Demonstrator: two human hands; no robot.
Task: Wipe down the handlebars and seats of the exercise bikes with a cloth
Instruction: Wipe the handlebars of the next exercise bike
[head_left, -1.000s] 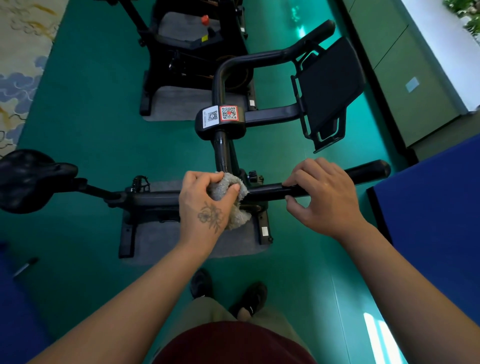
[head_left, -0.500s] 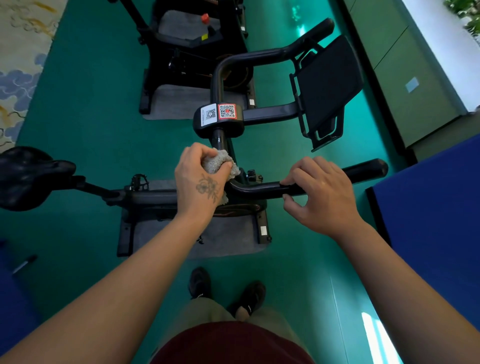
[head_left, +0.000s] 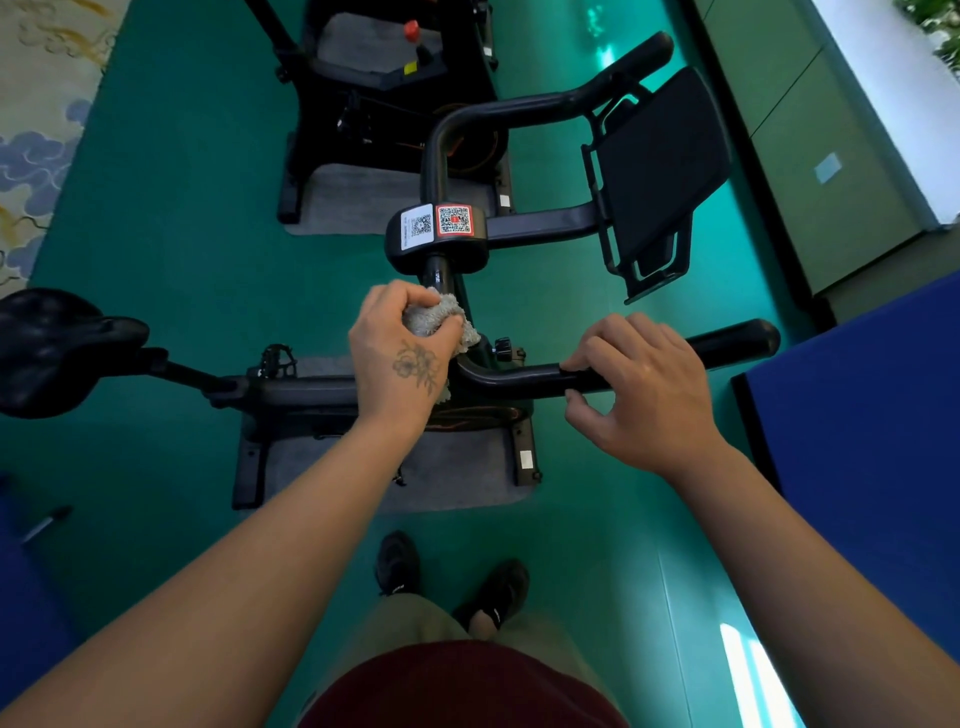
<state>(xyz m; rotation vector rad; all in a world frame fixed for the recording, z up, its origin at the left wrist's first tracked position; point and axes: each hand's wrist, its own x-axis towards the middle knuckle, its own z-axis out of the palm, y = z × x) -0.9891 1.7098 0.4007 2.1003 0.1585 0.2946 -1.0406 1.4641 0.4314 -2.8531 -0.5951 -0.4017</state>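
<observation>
The left hand (head_left: 402, 358) is curled round a grey cloth (head_left: 435, 321), bunching it against the bend of the near handlebar (head_left: 524, 379) where the bar turns up toward the stem; the right hand (head_left: 641, 387) sits further out on the same bar, fingers draped over its top and thumb underneath, well apart from the left. Two exercise bikes are in view: the near bike (head_left: 311, 389), lying across the picture, and a second bike (head_left: 374, 104) beyond it at the top. The near bike shows one saddle (head_left: 57, 348) at the far left, two handlebar arms, the near one under the hands and the far handlebar (head_left: 545, 104) curving away above, and one tablet holder (head_left: 660, 171) between their outer ends. Two code stickers (head_left: 436, 223) sit side by side on the stem cap. Each bike stands on its own grey mat (head_left: 457, 467). Past the right hand, the near bar's free end comes close to a blue pad (head_left: 857, 415) on the right. Green floor (head_left: 156, 208) lies open to the left of the bikes, bordered by a patterned rug (head_left: 36, 130), and more floor lies between the mat's front edge and the person's two shoes (head_left: 447, 582).
</observation>
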